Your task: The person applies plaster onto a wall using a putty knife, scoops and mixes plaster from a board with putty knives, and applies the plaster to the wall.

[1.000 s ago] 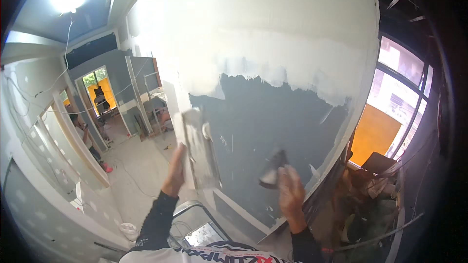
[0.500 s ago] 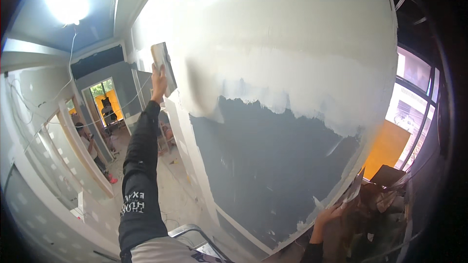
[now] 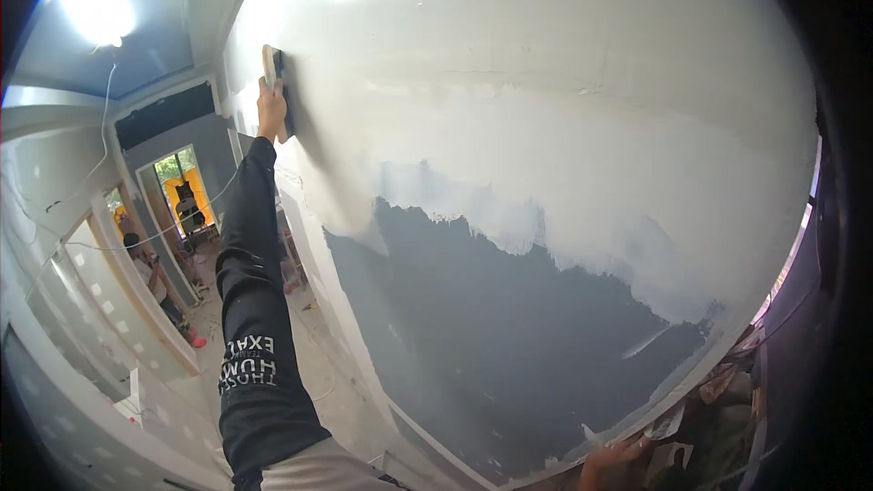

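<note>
High on the left, my left hand [image 3: 271, 111] is closed around a wide plastering blade [image 3: 278, 95] with a pale back and a dark working edge. The blade is held against the wall [image 3: 509, 55], which is coated in white plaster on its upper part. Below a ragged plaster edge, dark grey surface [image 3: 509, 336] shows. At the lower right, my right hand [image 3: 611, 462] is by the wall's bottom edge, partly cut off by the frame. Its fingers appear closed on a flat metal blade [image 3: 666, 423]; the grip itself is partly hidden.
A bright lamp [image 3: 95, 9] hangs at the upper left with a trailing white cable [image 3: 107, 109]. A person [image 3: 150, 277] is in the corridor beside a framed partition [image 3: 118, 309]. Beyond is a doorway with an orange sheet [image 3: 200, 205]. Clutter [image 3: 727, 400] lies at the lower right.
My view has turned and shifted, hiding most of the right-hand window. My left hand and blade appear slightly higher and further left. My right hand sits lower in view.
</note>
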{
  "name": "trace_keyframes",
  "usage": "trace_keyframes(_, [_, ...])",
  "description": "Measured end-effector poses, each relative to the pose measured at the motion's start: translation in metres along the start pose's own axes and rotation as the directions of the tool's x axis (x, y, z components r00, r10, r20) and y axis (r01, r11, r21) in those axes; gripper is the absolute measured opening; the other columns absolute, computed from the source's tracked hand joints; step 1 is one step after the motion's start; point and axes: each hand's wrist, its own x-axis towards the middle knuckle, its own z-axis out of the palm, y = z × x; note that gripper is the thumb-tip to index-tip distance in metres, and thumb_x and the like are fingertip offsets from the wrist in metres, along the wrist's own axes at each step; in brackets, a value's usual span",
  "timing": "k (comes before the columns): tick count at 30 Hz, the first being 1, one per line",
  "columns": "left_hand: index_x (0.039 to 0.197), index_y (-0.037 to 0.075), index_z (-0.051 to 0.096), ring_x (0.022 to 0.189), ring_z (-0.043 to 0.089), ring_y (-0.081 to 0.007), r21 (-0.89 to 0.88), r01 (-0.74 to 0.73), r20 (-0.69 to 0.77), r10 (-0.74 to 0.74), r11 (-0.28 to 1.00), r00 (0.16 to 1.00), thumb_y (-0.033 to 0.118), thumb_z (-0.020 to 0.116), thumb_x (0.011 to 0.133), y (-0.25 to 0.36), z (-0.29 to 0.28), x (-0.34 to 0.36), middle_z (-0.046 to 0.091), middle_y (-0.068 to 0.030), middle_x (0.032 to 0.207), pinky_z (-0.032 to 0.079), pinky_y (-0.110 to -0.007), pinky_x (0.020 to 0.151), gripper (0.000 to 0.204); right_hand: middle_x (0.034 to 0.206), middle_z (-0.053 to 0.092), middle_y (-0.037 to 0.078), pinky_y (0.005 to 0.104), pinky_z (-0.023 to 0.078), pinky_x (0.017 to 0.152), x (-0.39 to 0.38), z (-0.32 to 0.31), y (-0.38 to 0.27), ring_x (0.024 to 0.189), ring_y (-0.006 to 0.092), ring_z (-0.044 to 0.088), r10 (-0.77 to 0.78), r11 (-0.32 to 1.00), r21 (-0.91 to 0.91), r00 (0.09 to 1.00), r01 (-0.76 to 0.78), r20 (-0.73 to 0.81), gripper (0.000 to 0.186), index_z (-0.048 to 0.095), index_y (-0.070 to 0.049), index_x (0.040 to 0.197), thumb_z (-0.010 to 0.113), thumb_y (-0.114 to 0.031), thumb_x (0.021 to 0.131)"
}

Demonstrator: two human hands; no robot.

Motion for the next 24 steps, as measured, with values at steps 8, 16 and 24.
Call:
trace_keyframes(8, [0.135,-0.006,0.049,0.106,0.055,-0.0264,-0.320,0.189,0.313,-0.085,0.928,0.946,0.006,0.054,0.089,-0.012,-0.022,0.021,0.059,-0.0139,0.112,0.042,-0.036,0.098,0.048,0.134,0.047,0.032,0.0492,0.040,0.104,-0.005,0.004,0.007,0.121,0.0450,0.050,-0.108,0.978,-0.180,0.994,0.106,-0.003,0.051,0.044,0.014,0.135,0.046,-0.025,0.102])
trace_keyframes(16, [0.138,-0.003,0.046,0.086,0.056,-0.0180,-0.362,0.052,0.274,0.053,0.931,0.960,0.004,0.052,0.085,0.075,-0.005,-0.031,0.058,-0.0084,0.096,0.047,-0.032,0.078,0.053,0.131,0.047,0.034,0.0504,0.040,0.105,-0.009,0.003,0.040,0.121,0.0464,0.050,-0.538,0.497,-0.697,0.814,0.517,0.220,0.045,0.042,0.017,0.135,0.036,-0.016,0.104])
trace_keyframes(24, [0.140,0.002,0.046,0.088,0.068,-0.0331,-0.301,-0.045,0.226,0.117,0.953,0.967,0.004,0.051,0.083,0.172,-0.011,-0.104,0.068,-0.0226,0.098,0.053,-0.041,0.078,0.058,0.141,0.043,0.034,0.0513,0.034,0.111,0.001,0.022,0.025,0.129,0.0471,0.046,-0.251,0.938,-0.216,0.961,0.271,0.114,0.042,0.043,0.016,0.134,0.038,-0.011,0.102])
